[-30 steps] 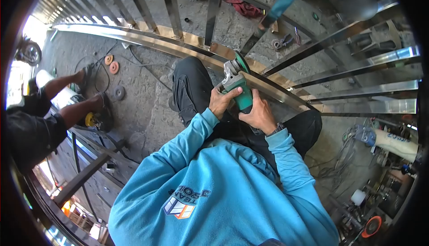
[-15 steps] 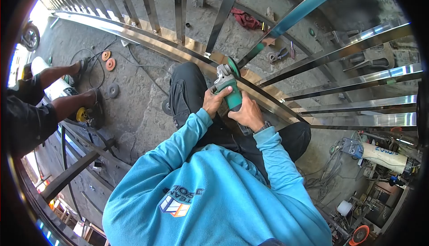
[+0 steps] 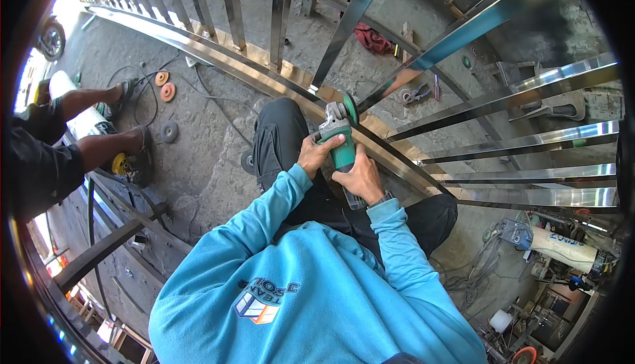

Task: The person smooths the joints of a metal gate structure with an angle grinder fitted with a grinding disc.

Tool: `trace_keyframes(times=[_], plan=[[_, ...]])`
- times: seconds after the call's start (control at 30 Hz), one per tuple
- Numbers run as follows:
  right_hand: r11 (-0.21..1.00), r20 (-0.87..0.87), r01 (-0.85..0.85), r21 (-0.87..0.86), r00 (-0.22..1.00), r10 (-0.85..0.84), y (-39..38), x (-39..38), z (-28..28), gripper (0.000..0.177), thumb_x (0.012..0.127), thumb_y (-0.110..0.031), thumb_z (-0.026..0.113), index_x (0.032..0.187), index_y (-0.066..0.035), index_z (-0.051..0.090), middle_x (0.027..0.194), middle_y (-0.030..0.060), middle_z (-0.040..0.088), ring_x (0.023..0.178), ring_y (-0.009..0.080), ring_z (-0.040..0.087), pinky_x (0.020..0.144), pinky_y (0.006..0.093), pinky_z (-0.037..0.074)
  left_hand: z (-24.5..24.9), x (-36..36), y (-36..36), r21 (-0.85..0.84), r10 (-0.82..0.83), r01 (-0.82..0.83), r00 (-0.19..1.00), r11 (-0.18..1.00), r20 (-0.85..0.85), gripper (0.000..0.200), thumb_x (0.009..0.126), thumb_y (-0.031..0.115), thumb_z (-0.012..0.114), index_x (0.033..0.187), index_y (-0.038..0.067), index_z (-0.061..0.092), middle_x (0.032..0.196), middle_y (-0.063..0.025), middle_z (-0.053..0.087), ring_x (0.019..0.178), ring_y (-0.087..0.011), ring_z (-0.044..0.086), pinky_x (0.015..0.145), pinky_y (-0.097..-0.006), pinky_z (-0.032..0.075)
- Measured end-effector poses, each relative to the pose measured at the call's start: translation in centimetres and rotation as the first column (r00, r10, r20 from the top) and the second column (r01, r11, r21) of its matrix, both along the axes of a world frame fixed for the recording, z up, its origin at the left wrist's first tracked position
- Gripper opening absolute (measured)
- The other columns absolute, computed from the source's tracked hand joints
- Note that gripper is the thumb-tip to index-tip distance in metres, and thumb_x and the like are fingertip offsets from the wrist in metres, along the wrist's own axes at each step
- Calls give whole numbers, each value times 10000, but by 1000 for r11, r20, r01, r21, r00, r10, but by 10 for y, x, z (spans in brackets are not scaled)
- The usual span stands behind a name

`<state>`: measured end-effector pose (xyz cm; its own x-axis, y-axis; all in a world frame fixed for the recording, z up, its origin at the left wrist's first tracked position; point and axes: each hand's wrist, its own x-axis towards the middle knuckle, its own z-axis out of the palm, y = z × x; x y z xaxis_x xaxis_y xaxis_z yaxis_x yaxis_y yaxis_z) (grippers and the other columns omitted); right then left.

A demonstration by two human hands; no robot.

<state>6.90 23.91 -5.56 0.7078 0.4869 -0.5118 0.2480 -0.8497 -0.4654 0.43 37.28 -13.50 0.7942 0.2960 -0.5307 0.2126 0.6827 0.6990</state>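
Note:
A green angle grinder (image 3: 342,148) with a silver head is held between my two hands. My left hand (image 3: 313,156) is closed near the grinder's head, its thumb on the casing. Wrapped round the rear of the body is my right hand (image 3: 363,177). The grinder's green disc (image 3: 351,109) is beside the long metal rail (image 3: 264,73), near the foot of a shiny upright bar (image 3: 350,23); whether it touches the metal I cannot tell.
Another person's legs (image 3: 99,152) are at the left. Loose discs (image 3: 168,91) and a cable (image 3: 215,103) lie on the floor. Beyond the rail are pliers (image 3: 415,94) and a red cloth (image 3: 372,39). Machinery (image 3: 565,245) stands at lower right.
The view has shifted slightly, so the rail and bars appear lower and further right. Both hands still hold the grinder, which has turned a little more upright in the view.

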Motion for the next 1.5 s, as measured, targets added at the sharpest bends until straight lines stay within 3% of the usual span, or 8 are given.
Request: trace_keyframes(times=[0.47,0.63,0.7,0.9,0.97,1.2,1.27,1.5], plan=[[978,-17,146,150,989,-145,19,-13,-14,851,634,-276,814,1321,52,435,1106,315,654,1037,448,663,904,480,537,1,9,9,153,161,-132,968,979,-191,881,709,345,937,1307,-109,475,1158,-180,648,1014,-245,674,905,-361,563],[971,-22,150,185,989,-148,22,-10,-12,833,632,-281,817,1306,55,460,1114,303,656,1040,443,663,906,479,537,-12,13,13,193,138,-108,979,975,-152,672,743,329,917,1186,-76,615,1065,-138,697,932,-205,693,834,-340,575],[973,-28,141,182,990,-138,14,-10,-1,817,635,-289,816,1289,57,471,1094,304,661,1029,451,664,899,482,538,-12,9,7,144,146,-131,984,981,-101,958,651,420,962,1256,-156,493,1134,-228,657,985,-259,689,854,-360,582],[998,-54,57,10,997,-56,-34,-26,32,772,668,-302,810,1275,28,468,1041,317,671,1014,480,662,868,513,533,4,-24,-44,-41,59,-64,991,997,-119,901,698,425,940,1282,-104,505,1134,-199,665,972,-242,691,847,-358,586],[999,-60,45,-20,997,-46,-45,-31,44,751,682,-285,802,1276,30,469,1019,314,678,989,488,668,859,518,539,-3,-33,-62,-74,-25,17,995,997,-99,475,850,280,845,1220,37,673,1099,-43,717,954,-152,672,885,-319,534],[998,-70,17,-66,997,-21,-50,-31,46,758,694,-266,790,1299,38,449,1004,337,677,969,511,667,841,528,545,5,-38,-68,-185,-2,-5,999,983,-36,461,858,252,835,1221,25,663,1109,-56,712,1023,-157,658,929,-317,519],[999,-43,3,-36,999,-4,-43,-25,41,757,695,-259,782,1306,34,446,1016,344,674,977,516,662,845,530,544,-5,-32,-60,-153,27,-38,997,988,-79,923,747,368,920,1366,-76,397,1232,-190,608,1105,-256,636,975,-379,529],[1000,-11,7,27,1000,-7,-8,-10,25,714,708,-285,759,1270,17,439,996,354,675,942,518,666,842,548,550,-2,-10,-24,-106,109,-113,993,988,-44,910,759,382,911,1331,-83,377,1190,-200,607,1055,-250,653,911,-378,567]])
